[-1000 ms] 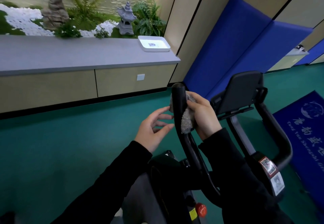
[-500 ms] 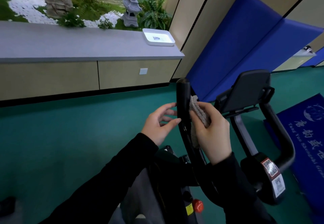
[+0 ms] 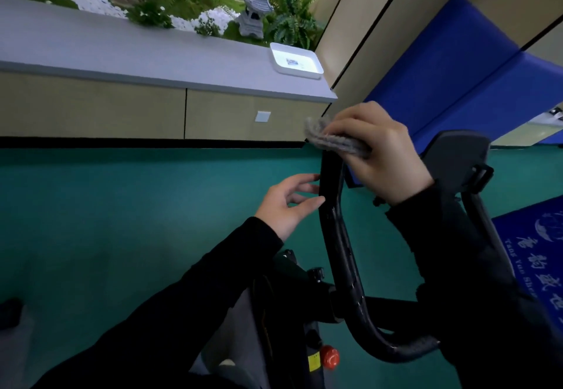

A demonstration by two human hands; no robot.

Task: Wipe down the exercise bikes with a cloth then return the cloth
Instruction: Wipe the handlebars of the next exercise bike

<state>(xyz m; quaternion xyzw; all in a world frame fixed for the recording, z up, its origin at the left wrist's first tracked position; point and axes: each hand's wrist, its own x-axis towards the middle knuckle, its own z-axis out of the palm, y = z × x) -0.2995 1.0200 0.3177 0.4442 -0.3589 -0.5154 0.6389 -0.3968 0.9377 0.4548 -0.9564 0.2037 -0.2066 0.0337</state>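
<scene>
The cloth (image 3: 332, 140) lies atop the handlebar (image 3: 341, 248), under the right grip (image 3: 384, 160). The left grip (image 3: 285, 206) touches the bar's left side. Behind, a tray (image 3: 300, 75) sits on the worktop (image 3: 122, 50).

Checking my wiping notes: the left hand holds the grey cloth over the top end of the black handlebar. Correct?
Not quite: the right hand holds the grey cloth over the top end of the black handlebar. The left hand only touches the bar lower down, as the head view shows.
</scene>
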